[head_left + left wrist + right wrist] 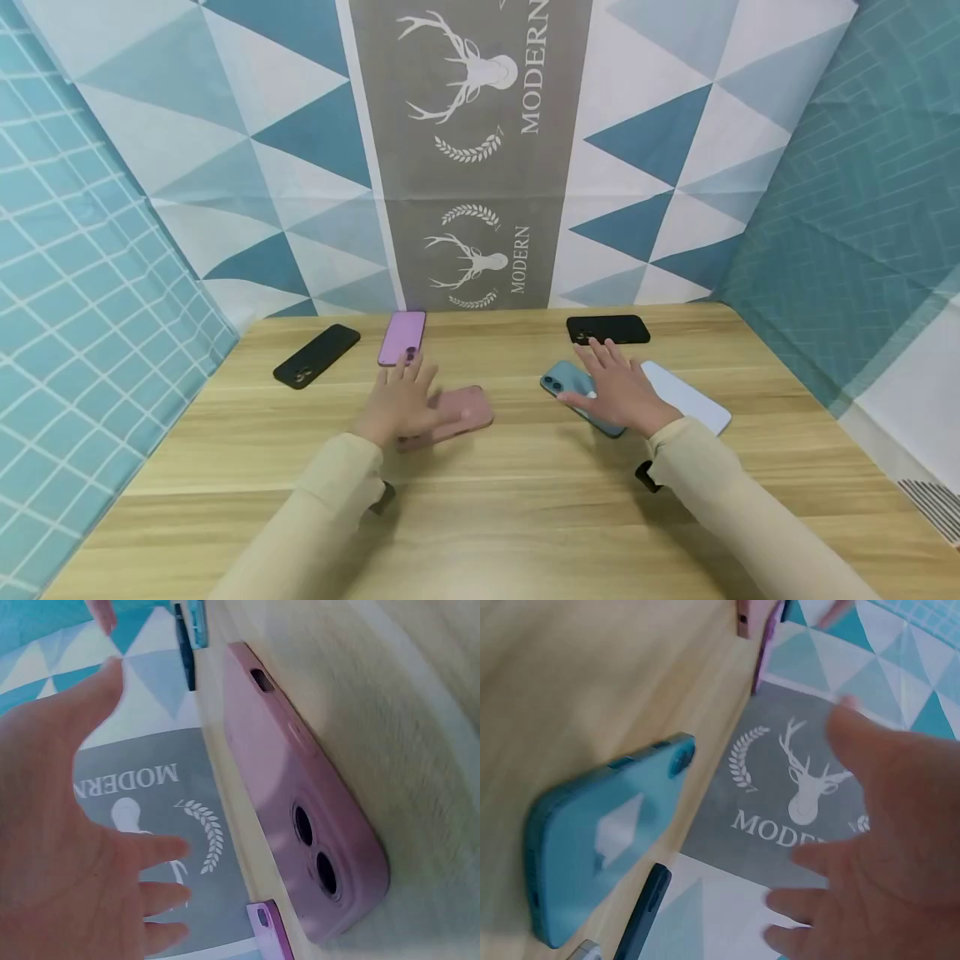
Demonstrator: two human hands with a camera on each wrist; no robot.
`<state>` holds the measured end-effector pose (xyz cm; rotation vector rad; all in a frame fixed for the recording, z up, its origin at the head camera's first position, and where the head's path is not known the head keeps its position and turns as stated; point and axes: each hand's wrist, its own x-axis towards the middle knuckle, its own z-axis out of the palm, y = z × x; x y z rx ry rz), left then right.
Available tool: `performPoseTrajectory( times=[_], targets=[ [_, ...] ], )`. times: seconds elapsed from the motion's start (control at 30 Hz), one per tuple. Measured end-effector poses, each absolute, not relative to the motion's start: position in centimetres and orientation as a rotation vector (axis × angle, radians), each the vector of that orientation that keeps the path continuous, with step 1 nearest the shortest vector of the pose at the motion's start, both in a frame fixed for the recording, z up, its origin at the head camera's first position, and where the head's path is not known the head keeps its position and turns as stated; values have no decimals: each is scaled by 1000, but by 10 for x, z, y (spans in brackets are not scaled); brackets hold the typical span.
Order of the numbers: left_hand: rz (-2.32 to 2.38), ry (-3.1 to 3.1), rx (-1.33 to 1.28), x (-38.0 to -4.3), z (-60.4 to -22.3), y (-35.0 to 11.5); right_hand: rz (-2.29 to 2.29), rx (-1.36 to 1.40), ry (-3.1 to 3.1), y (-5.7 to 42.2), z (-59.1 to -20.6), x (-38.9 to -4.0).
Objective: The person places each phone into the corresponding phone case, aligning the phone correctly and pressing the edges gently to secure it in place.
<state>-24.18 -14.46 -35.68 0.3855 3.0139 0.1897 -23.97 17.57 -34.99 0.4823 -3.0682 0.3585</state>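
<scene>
My left hand (397, 407) hovers with spread fingers over a pink phone case (471, 407), covering part of it in the head view. The left wrist view shows the case (262, 761) lying camera end toward me, two round lens openings visible, and the hand (67, 832) held apart from it. Over on the right, my right hand (618, 393) is spread above a blue-green phone (572, 380) and hides part of it. In the right wrist view a whitish patch marks the back of this phone (574, 832); the palm (907, 840) holds nothing.
A black phone case (318, 354) and a purple one (402, 335) lie at the back left of the wooden table (487, 517). Another black one (618, 328) lies at the back right, near a flat pale-blue item (688, 400). Patterned cloth (472, 179) rises behind.
</scene>
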Motion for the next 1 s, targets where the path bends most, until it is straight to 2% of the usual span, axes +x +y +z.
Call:
performPoseTrajectory(
  times=[0.27,1.0],
  targets=[
    [85,2887,342,-249,-349,-141,305,563,-3217,173,-343,-251],
    [104,2877,317,-250,-348,-129,402,444,-3333,175,-351,-262]
  ],
)
